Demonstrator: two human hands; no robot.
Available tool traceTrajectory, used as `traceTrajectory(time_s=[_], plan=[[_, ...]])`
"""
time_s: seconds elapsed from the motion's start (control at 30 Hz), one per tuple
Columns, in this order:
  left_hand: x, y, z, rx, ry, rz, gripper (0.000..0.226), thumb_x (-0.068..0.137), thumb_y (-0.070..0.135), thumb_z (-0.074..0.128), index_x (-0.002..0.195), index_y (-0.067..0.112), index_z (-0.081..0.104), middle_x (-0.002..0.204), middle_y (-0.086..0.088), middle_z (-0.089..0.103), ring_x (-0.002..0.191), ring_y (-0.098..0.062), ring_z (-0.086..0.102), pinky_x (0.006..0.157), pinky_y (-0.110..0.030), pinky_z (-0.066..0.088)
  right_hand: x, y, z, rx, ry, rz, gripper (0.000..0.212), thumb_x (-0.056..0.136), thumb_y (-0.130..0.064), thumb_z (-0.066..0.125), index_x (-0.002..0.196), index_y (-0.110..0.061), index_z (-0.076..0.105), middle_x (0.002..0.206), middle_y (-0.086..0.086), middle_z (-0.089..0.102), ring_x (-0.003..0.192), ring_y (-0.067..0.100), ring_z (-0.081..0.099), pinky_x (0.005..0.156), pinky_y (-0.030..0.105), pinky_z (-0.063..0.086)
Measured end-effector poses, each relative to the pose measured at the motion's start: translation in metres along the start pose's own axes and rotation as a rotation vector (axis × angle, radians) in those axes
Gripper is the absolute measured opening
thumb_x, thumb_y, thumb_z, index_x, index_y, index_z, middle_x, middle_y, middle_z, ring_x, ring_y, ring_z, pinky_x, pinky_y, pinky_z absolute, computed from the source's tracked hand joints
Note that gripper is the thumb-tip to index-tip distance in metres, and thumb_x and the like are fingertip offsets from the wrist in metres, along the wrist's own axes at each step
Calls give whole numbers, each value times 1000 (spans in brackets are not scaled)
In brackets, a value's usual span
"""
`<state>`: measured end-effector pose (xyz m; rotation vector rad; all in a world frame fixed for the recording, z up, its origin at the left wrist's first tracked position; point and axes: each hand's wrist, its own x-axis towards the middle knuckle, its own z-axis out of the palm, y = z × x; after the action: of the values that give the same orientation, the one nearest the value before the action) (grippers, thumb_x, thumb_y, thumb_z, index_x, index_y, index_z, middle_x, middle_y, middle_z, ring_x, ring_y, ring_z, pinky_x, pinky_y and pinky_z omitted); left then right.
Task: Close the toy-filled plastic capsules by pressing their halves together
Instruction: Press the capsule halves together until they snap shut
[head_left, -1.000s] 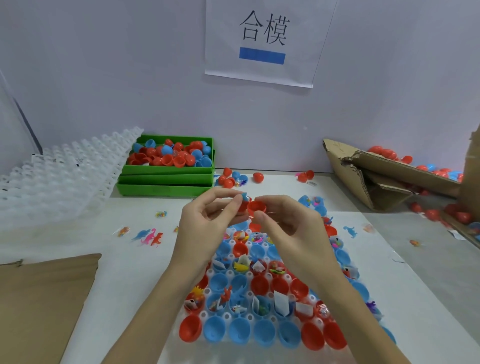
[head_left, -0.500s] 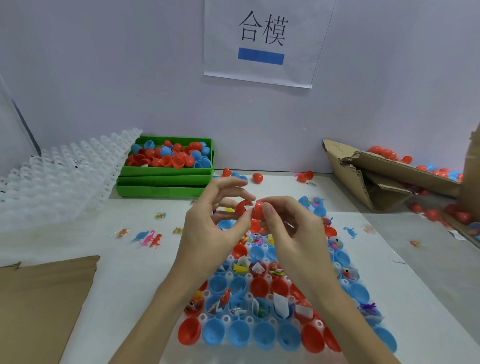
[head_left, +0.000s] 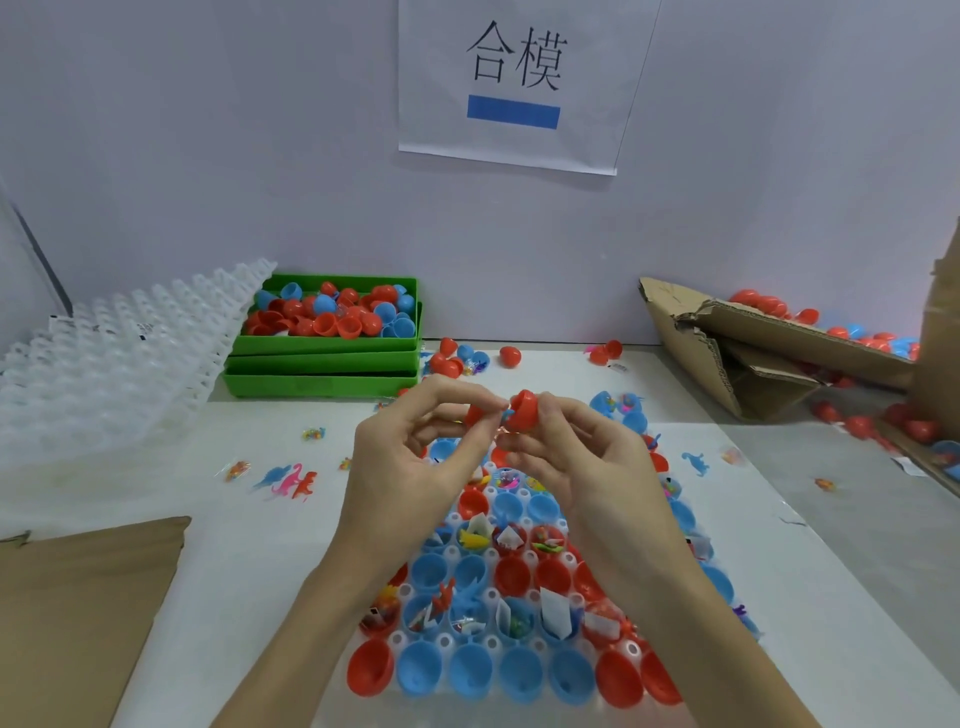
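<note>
The left hand (head_left: 415, 457) is pinching one small red plastic cup half (head_left: 474, 415) and the right hand (head_left: 566, 457) is pinching the other round red half (head_left: 525, 410), lying side by side between the fingertips, nearly touching, open ends facing each other.

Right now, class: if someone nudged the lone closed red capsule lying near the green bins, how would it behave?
The red capsule looks egg-shaped and smooth, so it would probably roll, wobbling off-line. It seems thin, hollow plastic, likely light. On the bare white table nothing nearby would stop it.
</note>
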<state>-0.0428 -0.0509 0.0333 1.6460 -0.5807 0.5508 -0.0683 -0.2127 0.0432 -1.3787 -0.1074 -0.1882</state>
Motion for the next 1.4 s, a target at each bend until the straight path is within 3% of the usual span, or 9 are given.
traceTrajectory(time_s=[0.1,0.27,0.33,0.43,0.63,1.0,1.4], plan=[[-1,-1,1,84,-44,82,15,91,6,77,106,12,76,104,8,76,100,-17,74,87,-29,61,0,0,0,-160,26,-121,22,100,-34,64,109,-18,76,100,0,79,96,18,77,84,27,62],[-1,-2,4,168,-29,139,16,93,17,72,107,11,76,125,3,65,120,-20,64,95,-31,58,-1,-1,0,-158,26,-134,22,101,-31,62,110,-16,75,99,-2,79,95,17,77,84,26,62],[-1,-2,4,117,-38,107,23,92,18,72,114,12,73,119,4,68,116,-19,67,95,-33,59,-2,-1,0,-161,23,-142,21,101,-31,62,110,-17,75,99,-2,79,93,17,78,82,23,61],[-1,1,1,17,-29,9,41,86,23,79,124,18,67,112,13,73,110,-14,71,93,-24,58,-2,-1,1,-179,40,-146,22,99,-34,63,109,-18,75,97,-4,80,89,14,78,79,19,60],[-1,-1,-3,45,-43,18,39,81,25,84,119,18,75,106,13,77,100,-12,75,89,-21,59,-3,-2,1,-183,51,-173,23,98,-36,64,107,-19,76,94,-5,80,89,14,78,82,19,59],[1,-5,-4,-45,-73,6,43,83,12,82,125,15,74,118,8,77,111,-17,73,98,-23,56,-1,-5,-3,-296,4,-266,14,99,-24,64,106,-18,75,93,-8,79,87,13,78,78,19,60],[-1,-6,-1,77,-29,58,44,84,22,82,126,19,74,117,9,76,109,-13,73,96,-22,57,-6,-1,2,-148,68,-164,18,99,-27,66,108,-17,78,97,-4,80,94,13,78,83,21,60]])
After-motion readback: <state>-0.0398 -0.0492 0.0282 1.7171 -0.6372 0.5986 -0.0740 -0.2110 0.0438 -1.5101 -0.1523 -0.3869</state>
